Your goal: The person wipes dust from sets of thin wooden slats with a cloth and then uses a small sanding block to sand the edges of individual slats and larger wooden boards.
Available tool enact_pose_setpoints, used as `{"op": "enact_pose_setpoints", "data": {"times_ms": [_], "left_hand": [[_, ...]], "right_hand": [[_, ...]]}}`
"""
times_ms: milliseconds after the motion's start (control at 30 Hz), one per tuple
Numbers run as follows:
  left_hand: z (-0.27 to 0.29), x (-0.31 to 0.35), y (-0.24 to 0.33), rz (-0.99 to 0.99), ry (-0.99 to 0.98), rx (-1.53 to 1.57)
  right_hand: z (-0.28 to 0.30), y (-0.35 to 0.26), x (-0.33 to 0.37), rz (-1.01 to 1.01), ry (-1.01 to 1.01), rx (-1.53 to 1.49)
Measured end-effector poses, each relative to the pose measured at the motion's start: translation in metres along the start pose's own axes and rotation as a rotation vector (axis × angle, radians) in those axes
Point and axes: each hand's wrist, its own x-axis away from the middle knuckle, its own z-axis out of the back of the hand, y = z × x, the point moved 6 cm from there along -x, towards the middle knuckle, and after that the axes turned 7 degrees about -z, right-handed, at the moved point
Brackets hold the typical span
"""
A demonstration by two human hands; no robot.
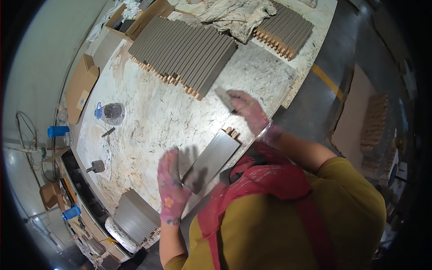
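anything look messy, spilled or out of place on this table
Two mild oddities: the white worktable is smeared with dark and brownish marks, and a crumpled, stained cloth lies bunched up, untidy beside the neat rows of grey boards. Nothing looks clearly broken; whether the marks are a spill, I can't tell.

The left hand (172, 186), pink-gloved, stands open, fingers pointing forward — the right hand (247, 108) reaches farther out, fingers curled — 2 forearms (299, 146) bare
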Motion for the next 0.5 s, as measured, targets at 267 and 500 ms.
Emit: {"op": "enact_pose_setpoints", "data": {"times_ms": [267, 500], "left_hand": [[-0.064, -0.145, 0.025, -0.236, 0.065, -0.252], [-0.079, -0.174, 0.028, -0.116, 0.01, -0.142]], "right_hand": [[0.081, -0.036, -0.035, -0.005, 0.121, -0.033], [0.139, -0.054, -0.055, 0.029, 0.204, 0.049]]}}
